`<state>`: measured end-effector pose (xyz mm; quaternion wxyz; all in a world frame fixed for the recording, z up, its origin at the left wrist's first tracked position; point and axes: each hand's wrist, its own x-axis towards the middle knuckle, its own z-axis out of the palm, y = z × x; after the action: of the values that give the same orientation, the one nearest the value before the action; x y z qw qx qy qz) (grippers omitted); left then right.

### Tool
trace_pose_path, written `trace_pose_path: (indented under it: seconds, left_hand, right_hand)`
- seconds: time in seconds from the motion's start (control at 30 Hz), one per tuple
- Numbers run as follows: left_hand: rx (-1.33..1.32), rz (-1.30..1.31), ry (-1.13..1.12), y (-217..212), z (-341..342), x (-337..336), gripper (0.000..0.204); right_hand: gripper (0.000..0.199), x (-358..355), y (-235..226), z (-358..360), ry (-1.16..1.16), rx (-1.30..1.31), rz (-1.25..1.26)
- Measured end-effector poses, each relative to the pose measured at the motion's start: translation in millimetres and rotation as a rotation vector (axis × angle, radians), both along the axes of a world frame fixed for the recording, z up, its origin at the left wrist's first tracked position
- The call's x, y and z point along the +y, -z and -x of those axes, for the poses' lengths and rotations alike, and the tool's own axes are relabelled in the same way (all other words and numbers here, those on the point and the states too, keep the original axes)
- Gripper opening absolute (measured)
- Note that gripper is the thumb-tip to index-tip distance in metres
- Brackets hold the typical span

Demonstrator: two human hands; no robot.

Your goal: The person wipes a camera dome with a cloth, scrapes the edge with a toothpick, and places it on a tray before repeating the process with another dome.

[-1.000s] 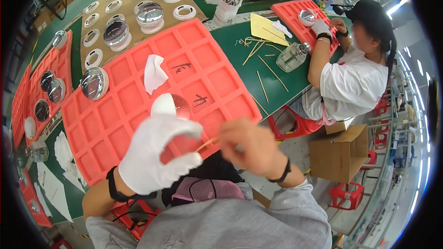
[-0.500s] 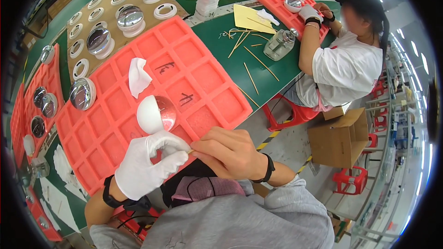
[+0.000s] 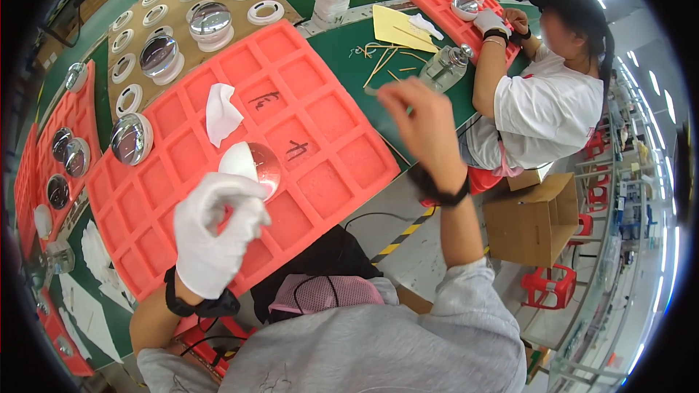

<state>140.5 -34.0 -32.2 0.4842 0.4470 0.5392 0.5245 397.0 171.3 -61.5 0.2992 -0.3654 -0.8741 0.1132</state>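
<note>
My left hand [image 3: 215, 229], in a white glove, is closed around a clear glass dome [image 3: 251, 165], gripping it from below over the near part of the big red tray [image 3: 331, 113]; the dome's rounded face points up and away from me, with no long axis to speak of. My right hand [image 3: 422, 127], bare, is raised above the tray's right edge, its fingers pinched together on a thin stick [image 3: 378, 92] (blurred, so I cannot tell its tip). The dome lies left of and nearer to me than that hand, well apart from it, so the left hand is plainly the nearer one.

The tray's square pockets are mostly bare: one holds a crumpled white wipe [image 3: 220, 113], and one at its left edge holds a mirrored dome [image 3: 131, 138]. Beyond the tray, a brown board [image 3: 131, 11] carries white rings, two of them seating glass domes. Right of the tray, loose sticks [image 3: 378, 62] and a small glass jar [image 3: 442, 67] lie on the green table [image 3: 342, 40], where another person [image 3: 542, 94] works at a second red tray [image 3: 437, 4].
</note>
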Motion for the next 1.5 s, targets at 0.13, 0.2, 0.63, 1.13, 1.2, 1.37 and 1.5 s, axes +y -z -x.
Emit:
trace_pose_path:
  seconds: [0.13,0.2,0.63,1.13,1.2,1.37,1.5]
  left_hand:
    - [0.171,-0.304,-0.151,11.8,10.7,1.4,0.011]
    - [0.139,-0.247,-0.194,17.3,18.3,4.7,0.007]
    - [-0.051,-0.195,-0.225,30.8,34.7,16.2,0.008]
    - [-0.023,-0.11,0.136,-24.1,17.1,3.6,0.012]
    - [-0.128,-0.045,0.159,-30.3,17.1,2.0,0.012]
    - [-0.253,0.049,0.199,-29.2,9.5,-4.1,0.009]
    - [-0.108,0.009,0.199,-28.6,7.2,-6.3,0.012]
  right_hand:
    - [0.014,80.6,15.5,-3.6,-0.006,-0.288,-0.185]
    - [0.014,107.5,21.5,9.2,0.066,-0.282,-0.195]
    - [0.009,118.9,11.8,39.1,-0.047,-0.223,-0.36]
    - [0.028,-87.3,-45.5,77.7,-0.595,0.329,-0.014]
    - [0.028,-89.1,-46.1,76.0,-0.585,0.341,-0.055]
    - [0.026,-96.8,-46.4,71.2,-0.567,0.373,-0.125]
    - [0.024,-103.9,-40.9,67.2,-0.569,0.441,-0.042]
